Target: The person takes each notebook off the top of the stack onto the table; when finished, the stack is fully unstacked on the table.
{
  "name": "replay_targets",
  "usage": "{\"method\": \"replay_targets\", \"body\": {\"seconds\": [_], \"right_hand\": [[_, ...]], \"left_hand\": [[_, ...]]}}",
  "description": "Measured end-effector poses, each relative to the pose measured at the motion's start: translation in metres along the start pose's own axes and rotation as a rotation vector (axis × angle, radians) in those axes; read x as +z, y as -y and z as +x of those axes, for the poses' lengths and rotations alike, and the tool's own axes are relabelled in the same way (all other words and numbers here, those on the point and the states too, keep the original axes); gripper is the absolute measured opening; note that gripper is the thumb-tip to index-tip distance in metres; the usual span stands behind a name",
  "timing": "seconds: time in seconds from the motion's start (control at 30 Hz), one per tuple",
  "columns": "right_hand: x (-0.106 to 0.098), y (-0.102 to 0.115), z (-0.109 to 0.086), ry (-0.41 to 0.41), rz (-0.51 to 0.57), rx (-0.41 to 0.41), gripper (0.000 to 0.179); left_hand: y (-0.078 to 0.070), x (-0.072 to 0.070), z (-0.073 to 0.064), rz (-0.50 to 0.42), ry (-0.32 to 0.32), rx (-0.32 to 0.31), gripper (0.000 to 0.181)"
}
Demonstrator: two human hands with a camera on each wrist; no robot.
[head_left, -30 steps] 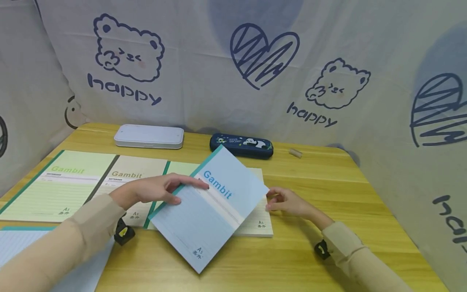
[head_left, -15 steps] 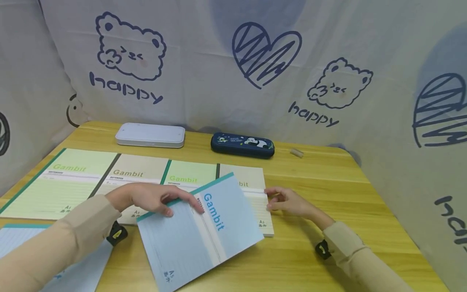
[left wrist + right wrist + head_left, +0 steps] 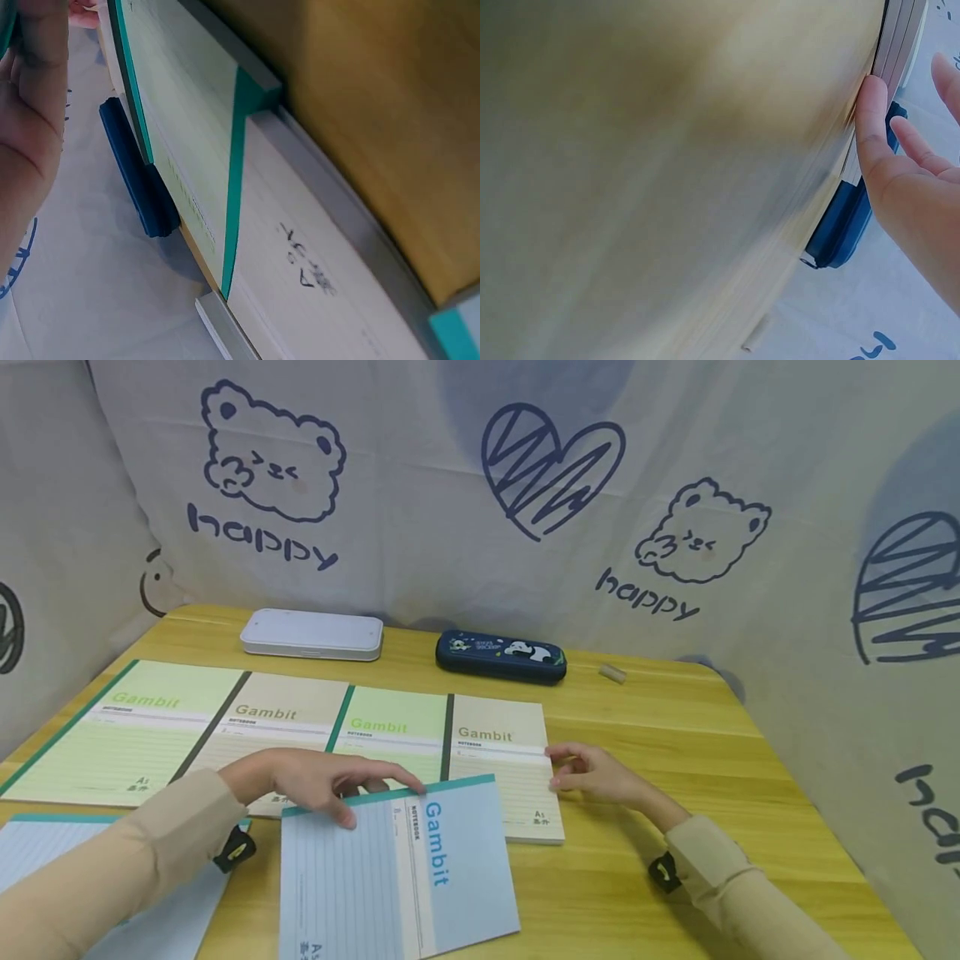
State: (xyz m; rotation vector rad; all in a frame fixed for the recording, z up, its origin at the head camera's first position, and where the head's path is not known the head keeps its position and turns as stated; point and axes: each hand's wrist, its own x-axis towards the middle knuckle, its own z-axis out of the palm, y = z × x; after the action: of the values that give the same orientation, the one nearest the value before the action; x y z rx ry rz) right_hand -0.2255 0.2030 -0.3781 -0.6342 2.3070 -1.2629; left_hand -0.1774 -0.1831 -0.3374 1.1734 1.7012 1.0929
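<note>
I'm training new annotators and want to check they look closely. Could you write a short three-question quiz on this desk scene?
1. Multiple choice: Which hand holds the blue notebook in the middle foreground of the head view? A) left B) right C) both

2. True or false: In the head view, the panda case lies to the right of the white case.

3. Fill in the blank: From left to right in the head view, covers in the row of notebooks go green, beige, green, ____.

Key: 1. A, the left hand. 2. True. 3. Beige.
</note>
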Motion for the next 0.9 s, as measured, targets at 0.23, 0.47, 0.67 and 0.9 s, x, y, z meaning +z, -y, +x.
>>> {"method": "replay_targets", "body": {"seconds": [0.23,0.47,0.67,0.9], "right_hand": [[0.0,0.001,0.0,-0.006,-0.007,0.001,0.053],[0.0,0.001,0.0,-0.006,-0.005,0.005,0.053],[0.0,0.002,0.0,-0.007,-0.012,0.005,0.052],[0.0,0.002,0.0,-0.009,-0.013,0.01,0.052]], "left_hand": [[0.006,-0.001,-0.006,-0.089,-0.004,-0.085,0.069],[0.012,0.004,-0.012,-0.084,-0.078,-0.197,0.054],[0.015,0.007,-0.021,-0.045,-0.145,-0.234,0.053],[0.015,0.005,-0.032,-0.016,-0.165,-0.254,0.053]]}}
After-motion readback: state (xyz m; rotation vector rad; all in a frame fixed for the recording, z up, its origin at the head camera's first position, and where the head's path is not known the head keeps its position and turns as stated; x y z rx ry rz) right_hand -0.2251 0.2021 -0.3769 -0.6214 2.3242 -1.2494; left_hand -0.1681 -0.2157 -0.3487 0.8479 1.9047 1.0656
